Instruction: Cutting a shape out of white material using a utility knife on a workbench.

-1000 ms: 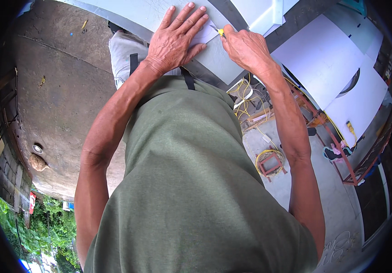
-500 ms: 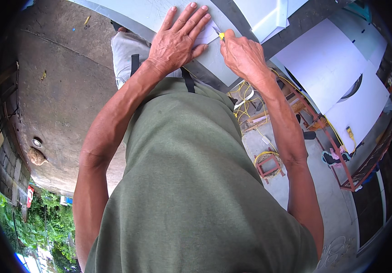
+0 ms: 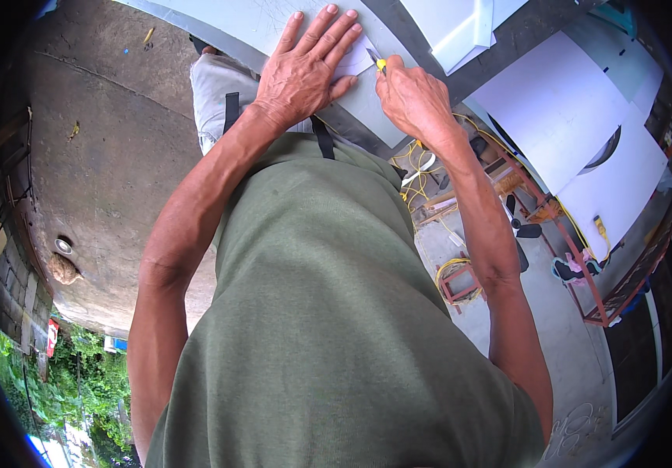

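Note:
My left hand [image 3: 301, 72] lies flat with its fingers stretched out, pressing on a small white sheet [image 3: 358, 59] with a curved line on it. Underneath is a larger pale grey board [image 3: 375, 105], its surface marked with scratches near my fingertips. My right hand [image 3: 416, 100] is wrapped round a utility knife [image 3: 381, 64] with a yellow front end. The knife's blade points up and left, its tip at the edge of the white sheet. Most of the knife's handle is hidden inside my fist.
White panels [image 3: 558, 101] lean at the right beside a reddish metal frame [image 3: 578, 269]. A white folded-edge piece [image 3: 469, 35] lies at the top right of the work surface. Yellow cords [image 3: 418, 175] and a small stool [image 3: 461, 282] with coiled cord are on the floor.
My right hand has shifted slightly left and down with the utility knife, and its forearm has moved left. My left hand stays in place on the sheet.

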The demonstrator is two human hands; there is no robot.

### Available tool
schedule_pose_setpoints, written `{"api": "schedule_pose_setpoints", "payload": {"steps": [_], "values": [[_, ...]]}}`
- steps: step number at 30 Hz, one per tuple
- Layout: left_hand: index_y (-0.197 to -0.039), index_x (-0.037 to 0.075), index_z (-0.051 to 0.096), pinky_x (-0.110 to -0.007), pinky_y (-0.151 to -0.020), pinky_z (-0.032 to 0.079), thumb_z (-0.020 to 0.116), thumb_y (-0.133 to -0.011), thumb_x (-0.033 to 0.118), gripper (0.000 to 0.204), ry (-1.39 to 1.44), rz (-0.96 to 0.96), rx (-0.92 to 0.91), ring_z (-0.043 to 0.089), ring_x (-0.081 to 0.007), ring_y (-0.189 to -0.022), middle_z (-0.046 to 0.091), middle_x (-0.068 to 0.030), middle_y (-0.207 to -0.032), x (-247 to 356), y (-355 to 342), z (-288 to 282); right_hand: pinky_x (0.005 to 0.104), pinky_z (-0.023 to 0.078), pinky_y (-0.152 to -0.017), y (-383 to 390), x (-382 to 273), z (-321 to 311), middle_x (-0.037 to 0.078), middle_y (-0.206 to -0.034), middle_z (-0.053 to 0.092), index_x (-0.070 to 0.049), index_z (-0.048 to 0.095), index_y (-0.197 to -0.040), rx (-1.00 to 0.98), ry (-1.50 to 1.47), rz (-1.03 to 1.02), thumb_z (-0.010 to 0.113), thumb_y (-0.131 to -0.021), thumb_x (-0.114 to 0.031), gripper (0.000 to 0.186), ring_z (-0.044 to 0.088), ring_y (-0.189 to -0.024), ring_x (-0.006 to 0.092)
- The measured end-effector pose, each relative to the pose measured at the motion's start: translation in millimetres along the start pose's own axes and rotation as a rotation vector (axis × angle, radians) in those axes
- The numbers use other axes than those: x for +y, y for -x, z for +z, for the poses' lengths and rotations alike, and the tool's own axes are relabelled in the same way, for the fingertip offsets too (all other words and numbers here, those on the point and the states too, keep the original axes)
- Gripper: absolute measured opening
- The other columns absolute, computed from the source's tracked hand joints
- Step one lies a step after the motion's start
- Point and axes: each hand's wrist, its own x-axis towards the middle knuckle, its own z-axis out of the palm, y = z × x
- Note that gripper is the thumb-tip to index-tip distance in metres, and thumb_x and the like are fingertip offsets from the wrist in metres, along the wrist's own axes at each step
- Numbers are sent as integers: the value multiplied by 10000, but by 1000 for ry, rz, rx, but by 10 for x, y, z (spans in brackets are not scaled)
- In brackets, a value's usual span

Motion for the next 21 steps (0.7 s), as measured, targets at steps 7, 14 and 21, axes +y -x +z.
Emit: {"api": "schedule_pose_setpoints", "payload": {"steps": [7, 14, 21], "values": [[-1626, 211, 311, -495, -1297, 98, 506, -1005, 584, 750, 31, 16, 29, 180, -196, -1583, 251, 26, -1703, 11, 3, -30, 601, 535, -766, 14, -35, 15, 310, -829, 697, 43, 566, -1018, -12, -69, 85, 505, -1041, -311, 360, 690, -839, 518], [-1606, 156, 344, -496, -1291, 127, 558, -1001, 533, 745, 17, 3, 37, 196, -218, -1579, 271, -2, -1696, 22, 25, 3, 587, 547, -722, 212, -61, -137, 295, -756, 694, 19, 583, -992, 118, 2, 138, 537, -1018, -303, 326, 715, -783, 473], [-1494, 65, 508, -436, -1185, 379, 671, -992, 304, 580, 430, -195, 346, 477, -308, -1430, 559, -130, -1500, -150, 104, -223, 418, 539, -559, 335, 141, 100, 127, -643, 653, -13, 561, -976, 180, -786, 300, 555, -1046, -383, 376, 686, -566, 253]]}}
